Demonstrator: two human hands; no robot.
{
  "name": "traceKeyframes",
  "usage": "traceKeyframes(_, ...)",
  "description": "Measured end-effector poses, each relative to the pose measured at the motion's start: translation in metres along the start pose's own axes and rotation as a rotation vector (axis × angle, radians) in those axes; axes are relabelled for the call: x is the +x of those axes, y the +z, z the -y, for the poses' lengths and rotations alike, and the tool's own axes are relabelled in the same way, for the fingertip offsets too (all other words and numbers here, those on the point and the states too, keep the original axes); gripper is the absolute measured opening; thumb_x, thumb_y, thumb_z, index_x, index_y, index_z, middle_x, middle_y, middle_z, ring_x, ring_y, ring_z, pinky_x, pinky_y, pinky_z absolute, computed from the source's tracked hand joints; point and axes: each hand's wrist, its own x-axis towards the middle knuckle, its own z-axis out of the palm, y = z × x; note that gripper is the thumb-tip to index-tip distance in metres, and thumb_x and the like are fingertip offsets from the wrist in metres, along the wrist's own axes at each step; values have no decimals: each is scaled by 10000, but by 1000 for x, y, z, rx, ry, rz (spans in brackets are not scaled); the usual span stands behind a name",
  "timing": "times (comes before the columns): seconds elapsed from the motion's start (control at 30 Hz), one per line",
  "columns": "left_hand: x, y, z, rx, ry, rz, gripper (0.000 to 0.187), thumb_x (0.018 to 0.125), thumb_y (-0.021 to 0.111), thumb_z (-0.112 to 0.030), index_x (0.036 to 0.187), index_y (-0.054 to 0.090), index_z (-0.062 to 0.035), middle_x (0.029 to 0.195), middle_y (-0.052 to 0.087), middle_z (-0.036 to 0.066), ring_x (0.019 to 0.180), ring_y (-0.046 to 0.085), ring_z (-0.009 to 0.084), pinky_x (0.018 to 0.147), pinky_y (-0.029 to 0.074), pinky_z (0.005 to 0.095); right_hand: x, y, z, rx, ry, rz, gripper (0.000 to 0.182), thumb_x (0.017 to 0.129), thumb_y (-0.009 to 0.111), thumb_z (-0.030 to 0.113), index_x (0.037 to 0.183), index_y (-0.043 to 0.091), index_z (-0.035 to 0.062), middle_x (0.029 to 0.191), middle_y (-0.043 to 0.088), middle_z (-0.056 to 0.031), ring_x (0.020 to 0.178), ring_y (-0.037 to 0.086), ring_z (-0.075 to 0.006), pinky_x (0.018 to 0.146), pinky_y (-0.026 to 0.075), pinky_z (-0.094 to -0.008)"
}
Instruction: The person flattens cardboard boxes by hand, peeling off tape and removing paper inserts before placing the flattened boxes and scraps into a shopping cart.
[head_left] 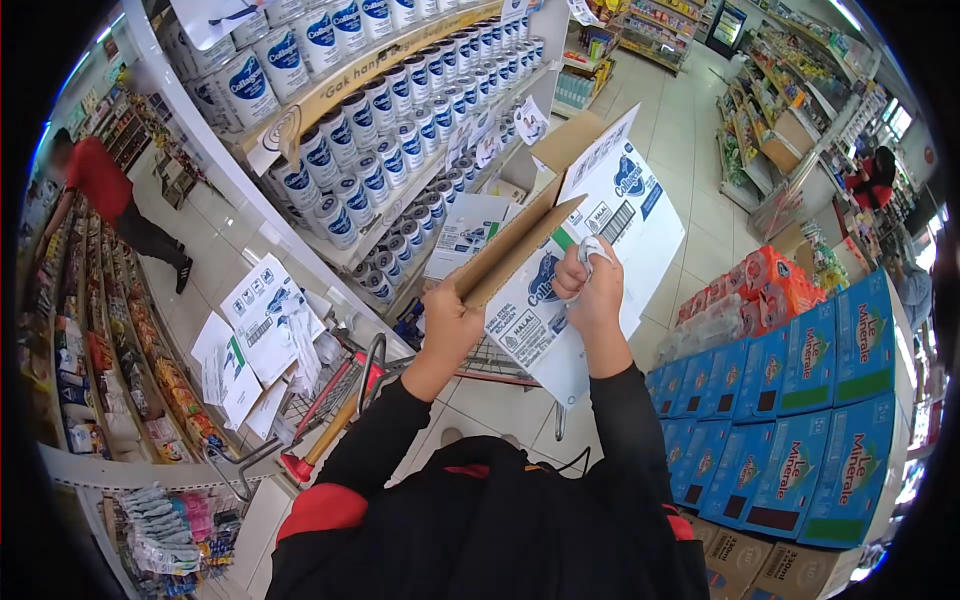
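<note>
As the left hand (453,317) grips a carton edge (527,255), floor (682,110) stretches beyond.

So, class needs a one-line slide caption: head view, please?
Left hand gripping a white carton, right hand clutching something white, beside shelved cans.

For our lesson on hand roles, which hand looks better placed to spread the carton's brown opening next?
Probably the left hand: it grips the carton beside its brown opening, whereas the right hand is clenched around something white.
</note>
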Motion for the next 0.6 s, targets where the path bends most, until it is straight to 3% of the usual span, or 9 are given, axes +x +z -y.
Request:
traceKeyframes(0.23, 17, -6, 6, -158, -134, -18, 235, 734, 544, -91, 929, 518, 39, 849, 563, 74, 737, 522, 110, 631, 405, 222, 12, 29, -7, -60, -18, -2, 75, 747, 287, 77, 710, 352, 71, 488, 254, 5, 387, 203, -65, 327, 154, -201)
traceKeyframes(0.33, 32, -6, -10, -485, -383, -178, 295, 699, 606, -192, 889, 541, 24, 791, 572, 62, 660, 516, 92, 584, 412, 220, 9, 42, -29, -203, 8, -67, 81, 774, 332, 95, 713, 382, 77, 491, 275, 14, 388, 242, -61, 329, 179, -197)
traceKeyframes(0.4, 40, -5, -24, -474, -351, -164, 279, 692, 609, -189, 854, 546, 29, 780, 583, 83, 646, 531, 102, 577, 414, 233, 9, 38, -44, -503, -75, 145, 74, 779, 357, 99, 716, 391, 80, 492, 288, 15, 384, 256, -62, 331, 197, -197)
traceKeyframes(0.43, 43, -2, -22, -479, -352, -159, 279, 692, 609, -189, 854, 546, 29, 780, 583, 83, 646, 531, 102, 577, 414, 233, 7, 40, -41, -402, 41, 14, 84, 775, 352, 106, 708, 395, 78, 491, 292, 17, 377, 251, -62, 331, 201, -200)
traceKeyframes(0.5, 43, 4, -11, -126, -53, -124, 243, 660, 616, -139, 816, 549, 35, 752, 588, 120, 623, 559, 149, 566, 420, 254, 7, 38, -38, -318, 43, -56, 100, 776, 347, 127, 703, 392, 75, 489, 291, 12, 375, 250, -65, 330, 196, -200)
traceKeyframes(0.6, 50, 4, -1, -15, 91, -52, 224, 611, 610, -82, 793, 551, 34, 725, 574, 159, 630, 576, 217, 559, 426, 273, 14, 24, -27, -64, 13, -130, 175, 784, 313, 188, 649, 348, 83, 481, 264, 12, 370, 218, -69, 326, 178, -204)
